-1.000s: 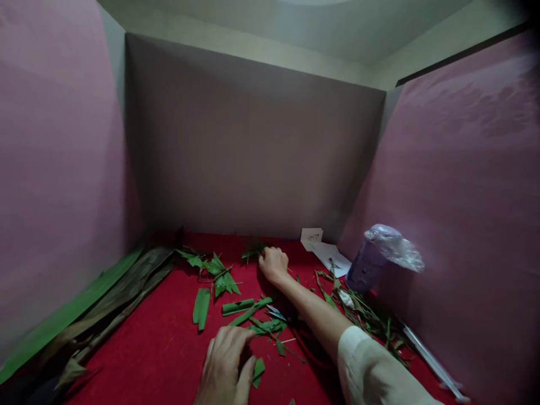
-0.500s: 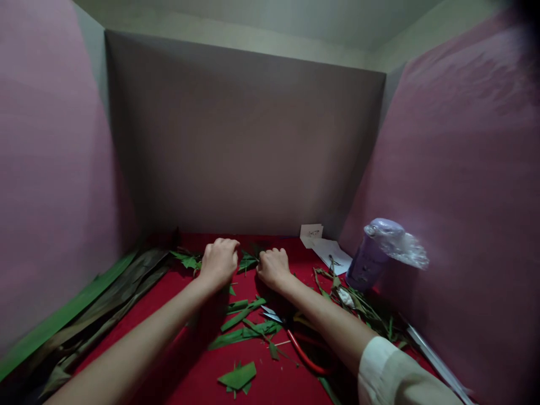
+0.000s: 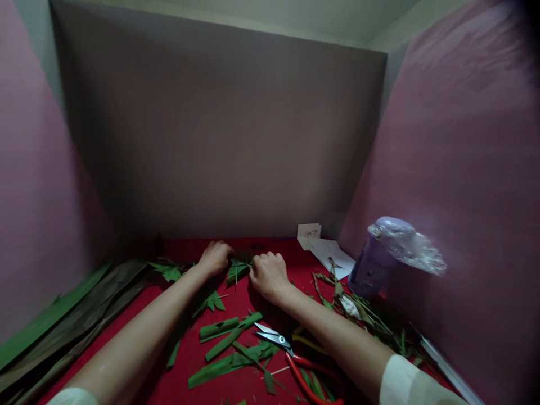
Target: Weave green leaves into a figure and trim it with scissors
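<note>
My right hand (image 3: 269, 274) is closed, knuckles up, at the edge of a green leaf (image 3: 238, 271) with a thin stem; the fingers wrap round its right end. To the left of that leaf, my left hand (image 3: 215, 257) reaches over the far part of the red cloth, its fingertips blurred and partly hidden. Below my left hand lies a small leaf sprig (image 3: 214, 301). Nearer to me are cut strips of green leaf (image 3: 230, 365) and red-handled scissors (image 3: 274, 337), blades apart, partly under my right forearm.
Long leaf blades (image 3: 84, 315) line the left side. At the right stand a purple container (image 3: 373, 264) with clear plastic over it, dry twigs (image 3: 371, 315), and white papers (image 3: 333, 259). A grey board (image 3: 219, 129) closes off the back; pink walls flank both sides.
The view has shifted. My left hand has moved away from me and turned, uncovering the leaf sprig below it. My right hand stays at the green leaf, and the scissors show more fully.
</note>
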Demonstrator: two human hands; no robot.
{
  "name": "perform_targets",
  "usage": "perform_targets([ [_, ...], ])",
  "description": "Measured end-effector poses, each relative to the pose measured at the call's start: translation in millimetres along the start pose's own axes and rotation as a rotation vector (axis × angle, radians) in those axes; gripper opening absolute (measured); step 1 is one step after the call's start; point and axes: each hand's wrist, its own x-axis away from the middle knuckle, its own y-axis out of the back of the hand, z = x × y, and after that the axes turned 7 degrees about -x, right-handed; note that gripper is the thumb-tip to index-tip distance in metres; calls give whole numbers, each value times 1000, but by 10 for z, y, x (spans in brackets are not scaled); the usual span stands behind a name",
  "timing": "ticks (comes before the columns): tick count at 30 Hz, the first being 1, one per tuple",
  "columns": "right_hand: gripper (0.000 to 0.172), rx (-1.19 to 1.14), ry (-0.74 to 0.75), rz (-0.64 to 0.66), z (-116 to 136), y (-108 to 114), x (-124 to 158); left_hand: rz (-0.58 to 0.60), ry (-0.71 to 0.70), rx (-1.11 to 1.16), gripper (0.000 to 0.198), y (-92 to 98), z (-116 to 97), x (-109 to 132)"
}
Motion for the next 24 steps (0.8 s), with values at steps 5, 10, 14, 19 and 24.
perform_targets([
  [5, 16, 7, 63, -63, -22, 85, 37, 20, -110, -93, 38, 116, 27, -19],
  [10, 17, 18, 116, -141, -80, 299, 109, -19, -198, -122, 31, 375, -75, 31],
  [14, 21, 22, 174, -184, -135, 568, 235, -69, -264, -118, 24, 628, -197, 182],
  [19, 22, -25, 285, -257, -128, 896, 529, -136, -326, -106, 19, 891, -417, 543],
  [24, 19, -139, 356, -307, -24, 1105, 904, -222, -388, -23, 16, 1008, -636, 1011],
])
